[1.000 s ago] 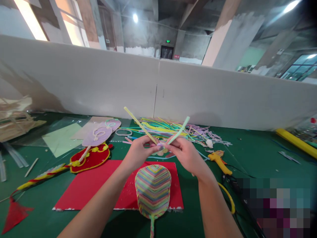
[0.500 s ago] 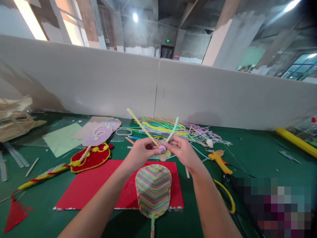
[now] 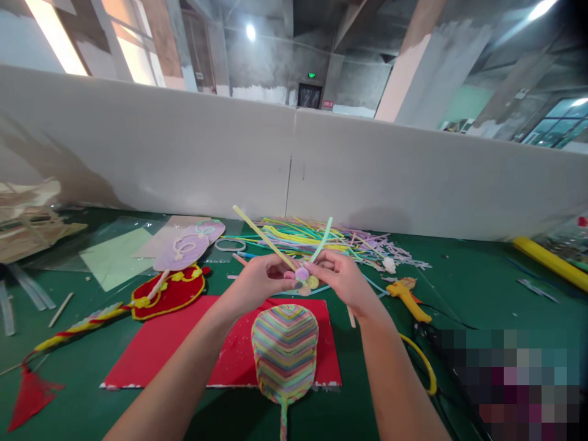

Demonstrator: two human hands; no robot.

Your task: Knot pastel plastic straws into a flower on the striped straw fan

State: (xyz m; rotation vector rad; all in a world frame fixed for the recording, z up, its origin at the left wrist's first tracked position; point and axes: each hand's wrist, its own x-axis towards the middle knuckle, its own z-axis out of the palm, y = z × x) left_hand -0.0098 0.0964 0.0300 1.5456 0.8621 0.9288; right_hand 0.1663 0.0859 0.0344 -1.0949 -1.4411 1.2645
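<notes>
Between my two hands is a small cluster of rolled coils [image 3: 302, 274] in purple, yellow and pink, with a yellow strip [image 3: 261, 234] and a mint green strip [image 3: 323, 239] sticking up from it. My left hand [image 3: 264, 280] pinches the cluster from the left, and my right hand [image 3: 337, 275] pinches it from the right. Other strips pass behind or below the hands. Nearer to me, a striped fan [image 3: 285, 349] lies over a red board [image 3: 184, 343].
Many coloured strips [image 3: 298, 239] are piled behind the hands. At the right are a yellow glue gun [image 3: 408, 297], tweezers [image 3: 536, 290] and cables. Purple fan shapes [image 3: 181, 248], a red ornament [image 3: 169, 293] with a twisted handle, and a pale green sheet [image 3: 114, 257] lie left.
The cluster has turned slightly, showing more of the yellow and pink coils. Both hands have shifted only a little, and the upright strips have moved slightly with them.
</notes>
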